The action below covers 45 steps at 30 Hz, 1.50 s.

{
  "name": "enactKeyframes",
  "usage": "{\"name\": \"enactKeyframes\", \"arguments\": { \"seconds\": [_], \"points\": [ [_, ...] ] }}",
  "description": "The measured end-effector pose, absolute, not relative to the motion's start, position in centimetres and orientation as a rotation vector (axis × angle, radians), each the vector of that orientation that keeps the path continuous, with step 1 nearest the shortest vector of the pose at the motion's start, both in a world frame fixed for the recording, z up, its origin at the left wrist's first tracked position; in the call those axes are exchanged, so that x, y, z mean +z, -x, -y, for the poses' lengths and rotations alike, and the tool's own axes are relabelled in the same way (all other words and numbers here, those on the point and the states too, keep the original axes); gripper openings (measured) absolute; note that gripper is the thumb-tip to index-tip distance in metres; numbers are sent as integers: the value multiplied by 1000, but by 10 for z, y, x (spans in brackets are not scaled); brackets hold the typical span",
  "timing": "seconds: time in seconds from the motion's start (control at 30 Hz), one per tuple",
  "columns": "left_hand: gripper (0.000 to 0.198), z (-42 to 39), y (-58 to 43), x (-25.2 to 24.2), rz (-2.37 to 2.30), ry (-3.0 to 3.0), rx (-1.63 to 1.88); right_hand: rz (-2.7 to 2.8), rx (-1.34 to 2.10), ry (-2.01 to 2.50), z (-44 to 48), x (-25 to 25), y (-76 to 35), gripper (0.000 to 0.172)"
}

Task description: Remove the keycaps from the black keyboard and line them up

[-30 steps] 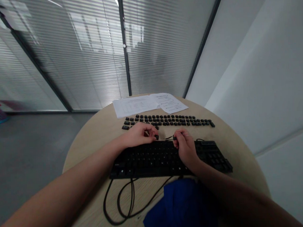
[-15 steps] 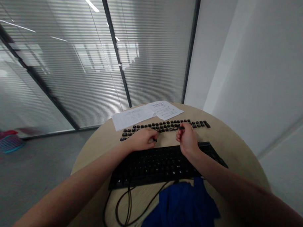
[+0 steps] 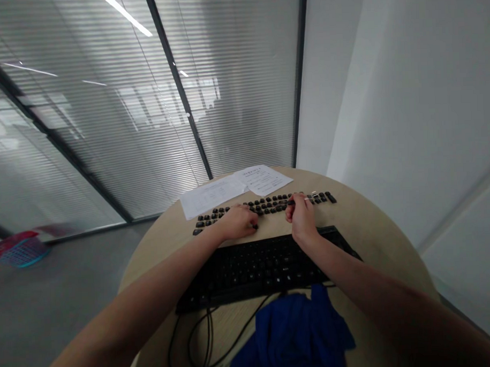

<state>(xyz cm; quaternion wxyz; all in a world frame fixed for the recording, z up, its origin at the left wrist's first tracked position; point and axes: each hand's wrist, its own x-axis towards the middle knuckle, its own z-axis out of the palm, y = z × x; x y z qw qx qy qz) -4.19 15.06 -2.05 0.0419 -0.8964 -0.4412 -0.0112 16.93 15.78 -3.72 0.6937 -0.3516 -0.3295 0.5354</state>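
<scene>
A black keyboard [image 3: 267, 265] lies on a round wooden table [image 3: 375, 227], its cable [image 3: 206, 335] looping toward me. Beyond it several loose black keycaps [image 3: 270, 205] sit in rows. My left hand [image 3: 240, 224] is curled just past the keyboard's far edge, pinching a small black keycap at its fingertips. My right hand [image 3: 300, 216] is closed on a thin black tool whose metal end reaches out over the keycap rows to the right. The two hands are a little apart.
Two printed paper sheets [image 3: 233, 186] lie at the table's far side. A blue cloth [image 3: 290, 334] lies at the near edge. Glass walls with blinds stand behind the table, a white wall to the right. A coloured basket [image 3: 18, 249] sits on the floor at left.
Both hands have moved away from me, from over the keyboard's far edge toward the keycap rows. My right hand has carried the tool out over the rows. The camera has tilted up.
</scene>
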Motion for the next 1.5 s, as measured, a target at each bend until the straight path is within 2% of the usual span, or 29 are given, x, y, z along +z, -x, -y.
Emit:
{"name": "enactKeyframes", "arguments": {
  "seconds": [0.17,0.33,0.53,1.1,1.5],
  "points": [
    [16,-150,40,-18,1377,2716,-32,748,1195,797,-158,-40,-168,21],
    [11,-152,34,-18,1395,2690,-7,770,1196,807,-155,-43,-166,22],
    [19,-158,39,-17,1472,2579,38,810,1197,780,-156,-46,-165,25],
    [23,-152,55,-6,1483,2522,-21,843,1191,794,-154,-49,-165,24],
    [16,-160,46,-27,1417,2504,60,877,1155,804,-153,-50,-167,25]
  ]
}}
